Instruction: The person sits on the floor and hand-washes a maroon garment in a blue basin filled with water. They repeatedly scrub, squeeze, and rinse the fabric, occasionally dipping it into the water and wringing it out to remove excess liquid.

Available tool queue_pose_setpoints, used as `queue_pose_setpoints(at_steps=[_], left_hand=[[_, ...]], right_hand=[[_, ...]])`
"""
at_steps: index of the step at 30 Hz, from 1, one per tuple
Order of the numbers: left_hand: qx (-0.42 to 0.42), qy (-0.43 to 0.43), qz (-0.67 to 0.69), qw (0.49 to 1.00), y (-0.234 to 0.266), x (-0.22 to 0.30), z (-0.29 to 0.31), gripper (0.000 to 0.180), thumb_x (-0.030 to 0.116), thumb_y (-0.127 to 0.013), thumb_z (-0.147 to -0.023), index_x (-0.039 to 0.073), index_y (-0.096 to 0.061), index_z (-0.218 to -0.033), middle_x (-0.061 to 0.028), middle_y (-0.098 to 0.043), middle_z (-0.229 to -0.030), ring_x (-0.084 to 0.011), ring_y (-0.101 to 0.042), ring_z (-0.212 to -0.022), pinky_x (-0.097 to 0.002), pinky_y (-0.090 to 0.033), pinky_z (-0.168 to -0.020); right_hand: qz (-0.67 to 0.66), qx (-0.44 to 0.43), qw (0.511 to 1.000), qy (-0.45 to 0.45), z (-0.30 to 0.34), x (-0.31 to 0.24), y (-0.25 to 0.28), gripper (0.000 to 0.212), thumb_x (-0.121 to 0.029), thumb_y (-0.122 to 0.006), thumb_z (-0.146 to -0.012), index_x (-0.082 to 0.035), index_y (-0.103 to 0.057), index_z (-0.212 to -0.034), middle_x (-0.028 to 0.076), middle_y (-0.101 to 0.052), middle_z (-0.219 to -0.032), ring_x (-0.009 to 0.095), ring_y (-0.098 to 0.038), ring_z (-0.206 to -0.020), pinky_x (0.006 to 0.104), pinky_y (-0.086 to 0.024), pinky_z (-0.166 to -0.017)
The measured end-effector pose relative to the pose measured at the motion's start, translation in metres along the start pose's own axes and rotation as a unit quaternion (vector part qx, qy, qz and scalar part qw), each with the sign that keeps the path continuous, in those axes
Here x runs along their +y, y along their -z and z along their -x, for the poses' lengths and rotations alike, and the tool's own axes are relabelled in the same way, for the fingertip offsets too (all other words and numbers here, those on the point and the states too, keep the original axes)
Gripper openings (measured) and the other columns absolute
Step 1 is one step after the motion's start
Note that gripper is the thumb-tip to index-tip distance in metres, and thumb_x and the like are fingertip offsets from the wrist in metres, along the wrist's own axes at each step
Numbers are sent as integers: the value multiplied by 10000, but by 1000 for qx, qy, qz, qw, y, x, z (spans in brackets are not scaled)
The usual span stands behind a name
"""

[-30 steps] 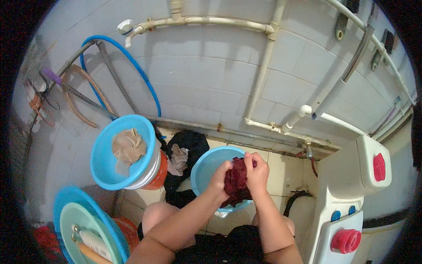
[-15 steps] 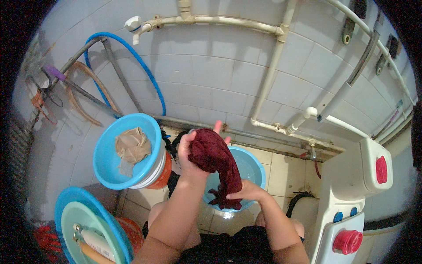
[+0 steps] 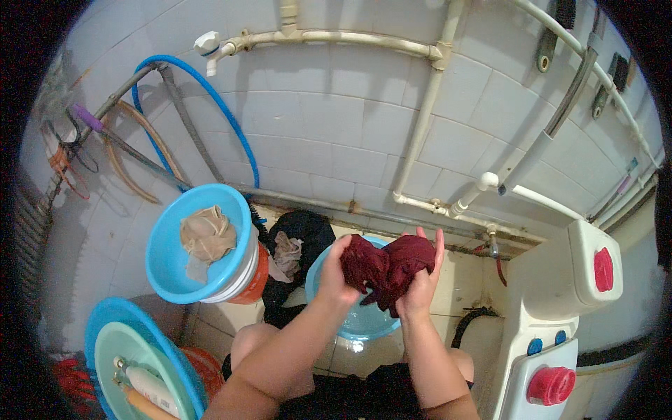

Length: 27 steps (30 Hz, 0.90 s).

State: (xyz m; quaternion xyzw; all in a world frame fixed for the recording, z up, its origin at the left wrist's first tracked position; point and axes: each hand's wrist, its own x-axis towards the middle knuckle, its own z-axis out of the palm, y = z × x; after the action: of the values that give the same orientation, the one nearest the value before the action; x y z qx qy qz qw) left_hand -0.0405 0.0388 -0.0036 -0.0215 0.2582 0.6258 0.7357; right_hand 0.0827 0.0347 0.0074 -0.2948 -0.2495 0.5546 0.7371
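A dark red cloth (image 3: 388, 269) is bunched between my two hands, above a light blue basin (image 3: 364, 325) on the floor. My left hand (image 3: 339, 274) cups its left end, with the fingers mostly hidden behind the fabric. On the other side my right hand (image 3: 420, 292) supports the cloth in the palm; a couple of its fingers stick up past the edge. A short bit of fabric hangs down in the middle between the hands. The basin is partly covered by the cloth and my forearms.
At left a blue basin (image 3: 155, 276) with a beige cloth (image 3: 208, 234) sits on a bucket (image 3: 253, 280). Nearer are stacked basins (image 3: 105, 332) holding bottles. Black fabric (image 3: 308, 227) lies on the floor. White containers with red caps (image 3: 551, 386) stand at right; pipes (image 3: 420, 150) run along the tiled wall.
The cloth has gone from hanging down between my hands to a bunched heap. Both hands have shifted right, with the right hand raised level with the left. The black fabric behind is now uncovered.
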Motion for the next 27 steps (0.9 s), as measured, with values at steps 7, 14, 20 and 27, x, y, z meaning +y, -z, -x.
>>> queue_pose_setpoints(at_steps=[7, 14, 20, 27], left_hand=[[-40, 2, 23, 999, -9, 8, -6, 264, 334, -525, -830, 104, -556, -956, -58, -613, -821, -213, -598, -763, -372, -494, -733], [-123, 73, -71, 987, -31, 1, 11, 303, 369, -512, -837, 123, -499, -660, -15, -536, -603, -140, -513, -533, -277, -438, -527], [-10, 5, -118, 993, -22, -19, 10, 144, 235, -581, -739, 95, -549, -743, -20, -549, -681, -156, -527, -619, -289, -446, -617], [3, 31, -64, 997, -33, -19, 23, 146, 231, -574, -762, 91, -572, -800, -38, -592, -781, -197, -574, -714, -336, -473, -707]], right_hand=[[437, -299, 823, 204, 29, 2, -3, 696, 15, -600, -660, -149, -377, -1299, 216, -267, -1399, 382, -299, -1277, 444, -247, -1045], [497, -218, 733, 411, 42, 1, -18, 448, -216, -789, -546, -167, -573, -935, 111, -502, -1065, 342, -490, -972, 464, -388, -834], [432, -175, 819, 335, 25, -2, -12, 251, -96, -709, -674, -63, -502, -811, 101, -538, -813, 247, -511, -738, 343, -421, -708], [110, 38, 990, -74, -14, -13, 12, 209, -229, -587, -853, -43, -530, -929, 48, -559, -812, 144, -523, -674, 254, -440, -641]])
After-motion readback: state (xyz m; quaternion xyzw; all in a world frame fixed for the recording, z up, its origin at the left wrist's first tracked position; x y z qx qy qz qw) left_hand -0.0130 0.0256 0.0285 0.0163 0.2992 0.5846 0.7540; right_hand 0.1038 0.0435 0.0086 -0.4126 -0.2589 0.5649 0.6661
